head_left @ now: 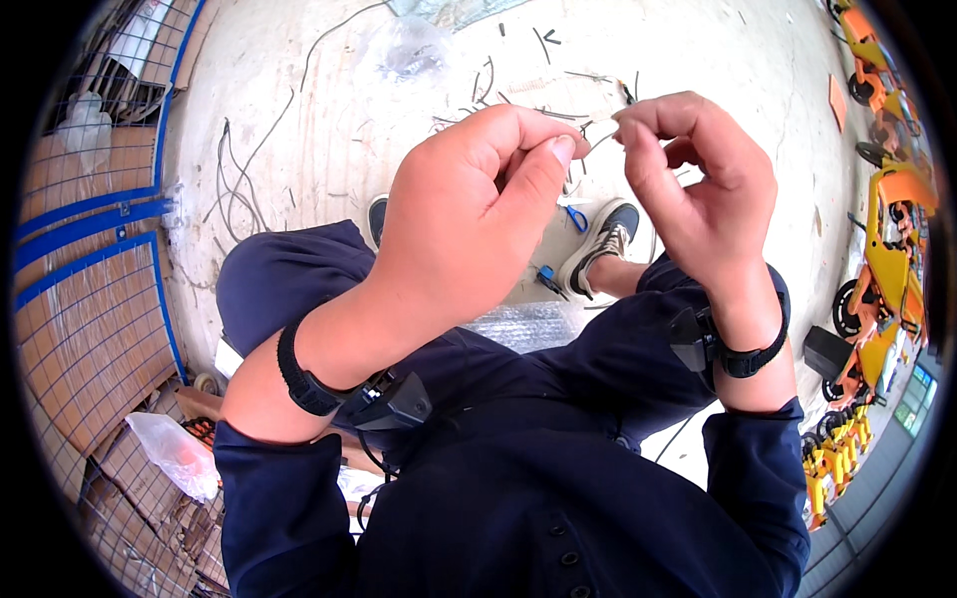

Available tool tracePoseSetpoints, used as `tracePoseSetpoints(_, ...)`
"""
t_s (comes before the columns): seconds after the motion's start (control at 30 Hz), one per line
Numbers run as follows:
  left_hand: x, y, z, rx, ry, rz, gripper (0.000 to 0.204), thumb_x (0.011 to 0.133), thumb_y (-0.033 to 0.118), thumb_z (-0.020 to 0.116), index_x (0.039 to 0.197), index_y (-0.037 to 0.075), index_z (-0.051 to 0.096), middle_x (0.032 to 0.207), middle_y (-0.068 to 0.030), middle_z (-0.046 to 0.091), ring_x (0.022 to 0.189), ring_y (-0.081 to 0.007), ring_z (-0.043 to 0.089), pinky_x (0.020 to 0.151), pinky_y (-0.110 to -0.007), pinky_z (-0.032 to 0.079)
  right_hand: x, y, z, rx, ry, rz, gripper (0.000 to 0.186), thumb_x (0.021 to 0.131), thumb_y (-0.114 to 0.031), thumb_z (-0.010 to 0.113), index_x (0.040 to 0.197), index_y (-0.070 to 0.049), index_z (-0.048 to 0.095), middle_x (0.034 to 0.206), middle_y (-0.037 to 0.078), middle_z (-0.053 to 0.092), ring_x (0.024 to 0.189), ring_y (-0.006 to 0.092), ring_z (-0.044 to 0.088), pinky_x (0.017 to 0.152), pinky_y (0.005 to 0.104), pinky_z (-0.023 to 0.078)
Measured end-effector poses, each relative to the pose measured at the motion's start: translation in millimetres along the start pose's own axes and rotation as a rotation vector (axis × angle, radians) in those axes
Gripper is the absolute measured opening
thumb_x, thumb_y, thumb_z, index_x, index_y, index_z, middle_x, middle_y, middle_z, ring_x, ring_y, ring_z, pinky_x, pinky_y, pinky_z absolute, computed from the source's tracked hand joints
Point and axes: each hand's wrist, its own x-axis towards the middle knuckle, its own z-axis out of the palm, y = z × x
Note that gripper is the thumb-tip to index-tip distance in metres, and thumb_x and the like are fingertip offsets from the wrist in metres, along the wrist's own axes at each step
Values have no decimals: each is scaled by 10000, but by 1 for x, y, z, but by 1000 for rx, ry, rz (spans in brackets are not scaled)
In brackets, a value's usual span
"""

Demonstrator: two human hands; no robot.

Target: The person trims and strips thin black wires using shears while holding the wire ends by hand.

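Observation:
My left hand (464,214) is raised in the middle of the view, its thumb and forefinger pinched on a thin dark wire (600,141). The wire runs toward my right hand (703,189), whose thumb and forefinger are closed around its other end. Below the fingers, blue-handled scissors (575,218) lie on the floor beside my shoe (613,234). A small blue-and-black tool (548,279) lies lower down. Short dark wire pieces (545,43) are scattered on the floor beyond my hands.
A blue mesh cage (159,206) with cardboard lines the left side. Several yellow and orange wheeled vehicles (887,239) stand along the right. Loose cable (239,189) and a crumpled plastic bag (409,50) lie on the concrete floor (698,45). A silvery sheet (518,324) lies between my legs.

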Motion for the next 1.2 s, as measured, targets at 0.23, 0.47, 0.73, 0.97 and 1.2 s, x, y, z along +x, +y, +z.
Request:
tracePoseSetpoints(0.23,3,-8,7,52,46,151,131,952,119,543,969,13,617,712,-10,575,609,-56,489,562,-220,395,-3,-6,3,16,-72,-120,126,750,-9,706,869,-40,678,762,51,664,639,155,628,492,229,484)
tracePoseSetpoints(0.47,5,-14,10,129,108,291,80,920,73,549,926,18,607,734,-85,606,617,-177,563,567,-284,435,-5,-8,6,3,-54,-120,115,759,16,691,866,-22,670,780,63,671,651,154,630,505,234,483)
tracePoseSetpoints(0.73,4,-10,5,257,42,255,117,954,78,545,981,-8,619,803,-30,625,735,-69,585,664,-209,466,-11,-6,17,-69,50,-147,135,702,-2,729,793,-46,640,697,59,627,608,211,609,512,276,480)
tracePoseSetpoints(0.97,3,-12,9,133,98,244,64,904,61,568,881,16,608,679,-89,594,565,-191,550,531,-288,424,-8,-9,16,-111,28,-147,128,703,-7,724,771,-56,627,681,50,608,595,201,595,506,272,475)
tracePoseSetpoints(1.2,3,-5,2,103,-33,119,145,972,88,519,1017,-21,602,900,-40,631,769,-72,592,715,-220,496,-4,-9,4,66,-38,87,79,763,-2,657,812,-50,618,710,26,621,618,111,608,482,218,469)
